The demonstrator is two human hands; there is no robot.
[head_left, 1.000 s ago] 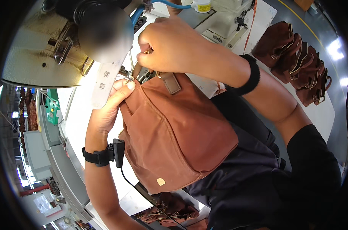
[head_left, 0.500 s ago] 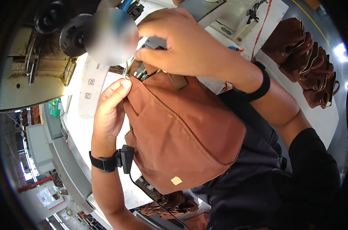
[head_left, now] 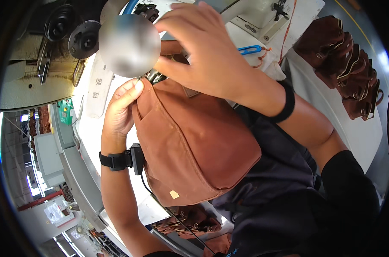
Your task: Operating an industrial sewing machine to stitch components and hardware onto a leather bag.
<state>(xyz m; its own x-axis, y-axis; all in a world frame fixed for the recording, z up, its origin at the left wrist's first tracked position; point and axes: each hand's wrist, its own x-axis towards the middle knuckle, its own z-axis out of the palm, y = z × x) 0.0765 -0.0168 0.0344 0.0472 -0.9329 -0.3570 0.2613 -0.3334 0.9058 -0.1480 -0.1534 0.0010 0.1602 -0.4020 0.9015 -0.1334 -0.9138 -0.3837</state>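
From my remote head view, the white worktable (head_left: 361,139) spreads behind everything, with a sewing machine (head_left: 34,88) filling the upper left. I have the brown bag (head_left: 198,132) in the centre, between the machine and the wearer's dark clothing, tilted with its mouth toward the machine. To the right, more brown bags (head_left: 320,36) stand in a row on white. Over the bag's mouth I see the right hand (head_left: 203,55) spread, thumb well apart from the fingers; a blurred disc covers its fingertips, so I can't tell whether they touch anything. The left hand (head_left: 122,105) is closed in a pinch, thumb and fingers gripping the bag's top corner. Smaller, I pick out a black box (head_left: 137,158) strapped at the left wrist, a blue-handled tool (head_left: 249,50) beyond the right hand, and a pale gold patch (head_left: 174,194) low on the bag.
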